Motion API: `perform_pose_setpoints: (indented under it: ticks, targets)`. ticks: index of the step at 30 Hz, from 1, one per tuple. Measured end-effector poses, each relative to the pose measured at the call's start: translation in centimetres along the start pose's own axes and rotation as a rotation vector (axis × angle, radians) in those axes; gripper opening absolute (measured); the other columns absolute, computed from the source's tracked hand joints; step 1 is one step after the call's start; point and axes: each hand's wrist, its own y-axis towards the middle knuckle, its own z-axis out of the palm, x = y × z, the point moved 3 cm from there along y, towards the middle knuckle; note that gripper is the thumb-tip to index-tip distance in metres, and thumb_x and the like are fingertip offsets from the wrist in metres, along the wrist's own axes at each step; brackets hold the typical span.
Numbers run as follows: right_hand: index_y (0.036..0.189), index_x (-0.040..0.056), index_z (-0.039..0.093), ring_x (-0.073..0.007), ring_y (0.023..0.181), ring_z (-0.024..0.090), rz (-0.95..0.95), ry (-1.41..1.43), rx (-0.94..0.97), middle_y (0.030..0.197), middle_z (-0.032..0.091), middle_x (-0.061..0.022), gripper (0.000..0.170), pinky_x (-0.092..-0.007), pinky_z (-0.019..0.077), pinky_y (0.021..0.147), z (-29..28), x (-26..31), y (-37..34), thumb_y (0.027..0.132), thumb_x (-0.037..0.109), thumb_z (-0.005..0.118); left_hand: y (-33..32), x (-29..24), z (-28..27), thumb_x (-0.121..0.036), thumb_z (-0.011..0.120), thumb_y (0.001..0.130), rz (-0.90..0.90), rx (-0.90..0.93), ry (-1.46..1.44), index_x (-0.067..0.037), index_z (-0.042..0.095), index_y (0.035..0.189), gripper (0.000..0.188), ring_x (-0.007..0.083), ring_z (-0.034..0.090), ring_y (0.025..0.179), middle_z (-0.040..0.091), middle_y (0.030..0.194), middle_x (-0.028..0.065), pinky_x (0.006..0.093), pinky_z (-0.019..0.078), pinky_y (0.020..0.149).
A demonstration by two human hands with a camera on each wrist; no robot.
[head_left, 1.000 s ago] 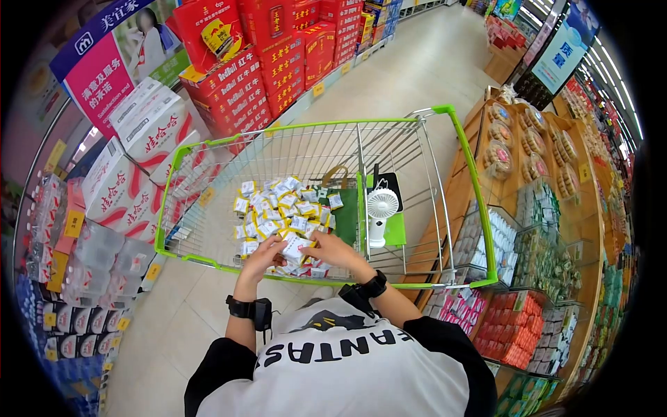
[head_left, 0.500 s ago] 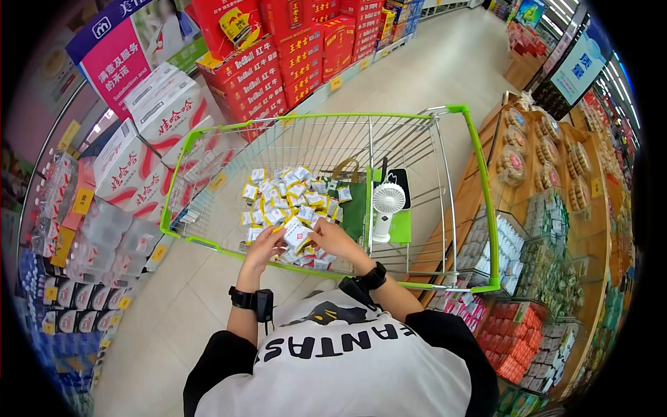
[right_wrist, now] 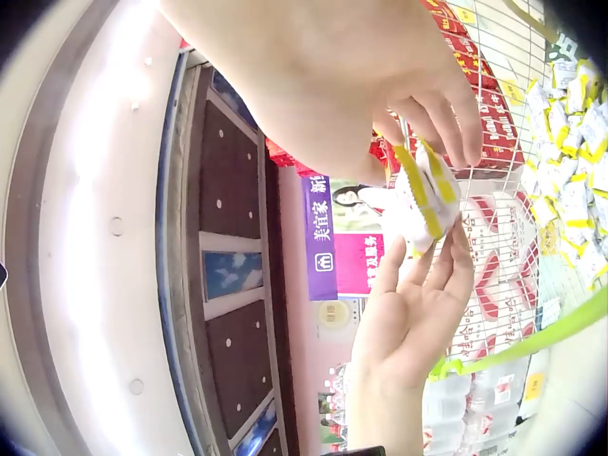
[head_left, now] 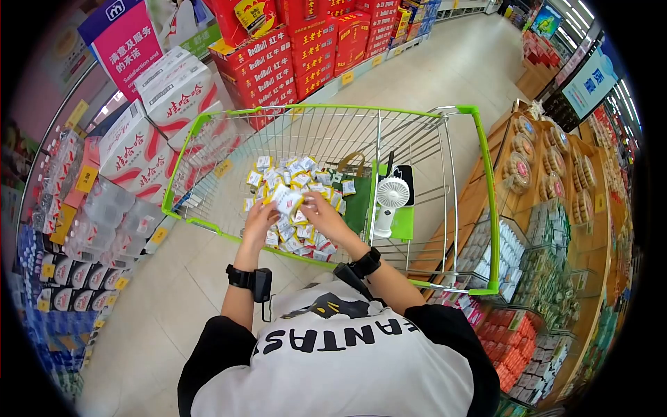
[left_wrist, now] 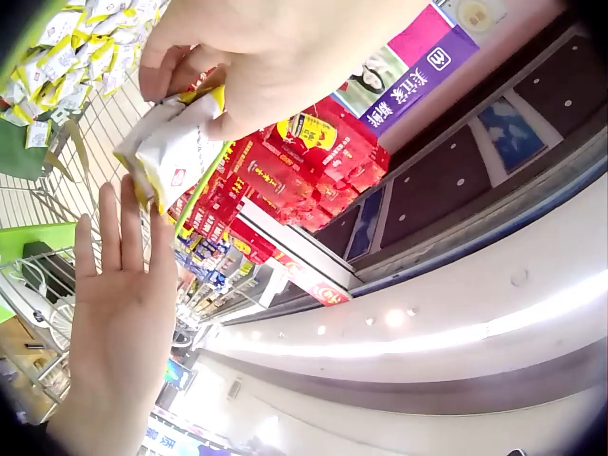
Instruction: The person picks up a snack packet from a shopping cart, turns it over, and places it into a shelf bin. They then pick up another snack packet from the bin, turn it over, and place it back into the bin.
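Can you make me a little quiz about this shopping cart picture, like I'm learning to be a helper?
1. True or false: in the head view, the pile of packets is to the left of the white fan.

2. Choose one: what colour is the cart's rim?
A) Purple
B) Green
C) Orange

3. Fill the gap: the held packets, touched by both the left hand and the right hand, are white and ____.

Key:
1. True.
2. B, green.
3. Yellow.
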Motion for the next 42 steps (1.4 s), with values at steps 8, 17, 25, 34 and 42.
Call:
perform_pose_setpoints:
  ticks: [8, 17, 25, 34, 42]
  targets:
    - [0.120, 0.0041, 0.034, -0.0181, 0.089, 0.054, -0.064, -0.028, -0.006, 0.116, 0.043, -0.0140, 0.046, -0.0266, 0.0444, 0.071, -1.3, -0.2, -1.0, 0.080, 0.016, 0.053, -0.5, -0.6, -0.8, -0.020, 0.044, 0.082, 0.036, -0.090, -0.059, -0.006, 0.041, 0.111, 0.032, 0.0199, 0.052, 0.093, 0.049, 0.104, 0.0105, 0.0294, 0.0426, 0.073]
    - [0.092, 0.0002, 0.054, -0.0133, 0.071, 0.054, -0.041, 0.118, 0.005, 0.079, 0.059, -0.0071, 0.021, -0.0262, 0.0437, 0.063, -2.8, 0.9, -2.8, 0.077, 0.014, 0.053, -2.4, -0.9, -0.1, -0.017, 0.045, 0.079, 0.051, -0.030, 0.017, -0.007, 0.052, 0.089, 0.015, 0.0117, 0.053, 0.073, 0.058, 0.081, 0.0062, 0.0250, 0.0417, 0.064]
    - [0.088, -0.0004, 0.055, -0.0110, 0.067, 0.055, -0.066, 0.133, 0.044, 0.076, 0.059, -0.0069, 0.015, -0.0231, 0.0439, 0.062, -3.8, 3.6, -4.8, 0.078, 0.010, 0.052, -4.0, -3.4, 3.9, -0.015, 0.043, 0.081, 0.216, 0.060, 0.341, -0.005, 0.053, 0.089, 0.016, 0.0105, 0.053, 0.072, 0.058, 0.081, 0.0047, 0.0219, 0.0409, 0.065]
    - [0.084, 0.0008, 0.055, -0.0123, 0.070, 0.056, -0.213, 0.043, -0.072, 0.077, 0.057, -0.0051, 0.011, -0.0241, 0.0452, 0.064, -6.4, 7.5, -8.2, 0.073, 0.000, 0.055, -6.1, -5.4, 10.3, -0.008, 0.046, 0.082, 0.346, 0.534, 0.339, -0.001, 0.051, 0.093, 0.014, 0.0127, 0.053, 0.079, 0.056, 0.083, 0.0064, 0.0242, 0.0417, 0.072]
    - [0.085, 0.0033, 0.057, -0.0112, 0.069, 0.055, -0.166, 0.032, -0.254, 0.074, 0.058, -0.0037, 0.018, -0.0225, 0.0431, 0.063, -8.2, 7.8, -11.8, 0.068, -0.003, 0.055, -7.2, -4.8, 13.8, 0.001, 0.051, 0.072, 0.270, 0.925, 0.473, -0.003, 0.048, 0.100, 0.028, 0.0101, 0.052, 0.074, 0.056, 0.084, 0.0036, 0.0245, 0.0418, 0.071]
